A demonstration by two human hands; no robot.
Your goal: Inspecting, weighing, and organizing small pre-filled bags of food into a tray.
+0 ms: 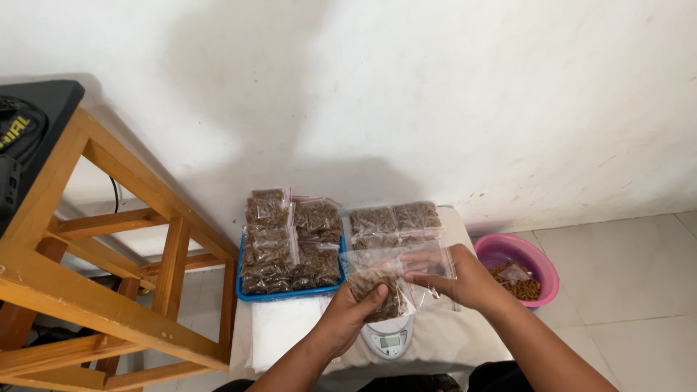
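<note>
clear plastic bag (385,279), part-filled with brown dried pieces, is held above a small digital scale (388,337). left hand (348,312) is clasped under its filled bottom; right hand (454,279) pinches its open top edge. done, by appearance: filled bags are stacked in a blue tray (290,294), with more filled bags (394,220) laid beside it. left: loose brown pieces in a pink bowl (526,265); the held bag looks not yet sealed.

Tray (242,294) of filled bags (290,239) sits left of more bags (394,220) — scale (388,339) in front, bowl (526,261) far right.
</note>
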